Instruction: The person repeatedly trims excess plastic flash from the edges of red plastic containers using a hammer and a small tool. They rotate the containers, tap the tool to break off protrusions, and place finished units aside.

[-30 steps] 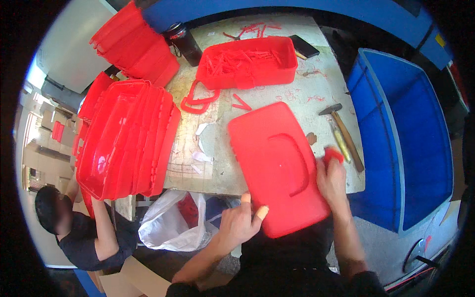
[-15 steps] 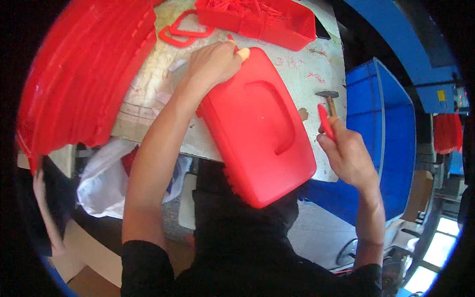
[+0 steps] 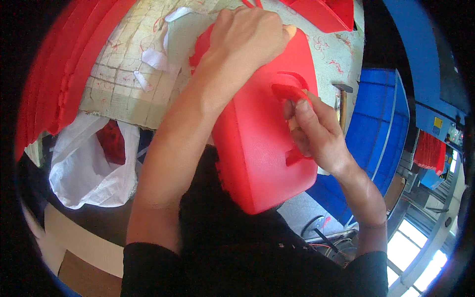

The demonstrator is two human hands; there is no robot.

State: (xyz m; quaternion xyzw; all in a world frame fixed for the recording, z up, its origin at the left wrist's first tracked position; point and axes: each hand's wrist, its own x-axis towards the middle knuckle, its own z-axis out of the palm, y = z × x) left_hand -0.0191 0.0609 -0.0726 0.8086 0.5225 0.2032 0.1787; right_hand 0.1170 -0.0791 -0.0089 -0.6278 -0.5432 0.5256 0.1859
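Observation:
A red plastic case with a curved recess in its face leans tilted between the worktable and my body. My left hand is closed over its far end, and a yellowish cover shows on one fingertip. A red C-shaped handle is in my right hand, thumb on top, lying against the recess. My fingers hide the middle of the handle, so whether its ends sit in the case I cannot tell. Just right of that hand a hammer lies on the table.
Stacked red panels rise at the left. A red bin stands at the far edge, and a blue crate is beside the table's right. Paper scraps lie on the worktable; a white bag hangs below.
My right hand has moved left from beside the hammer, bringing the red handle onto the case's recess. The left hand keeps its hold on the case. The whole view has shifted.

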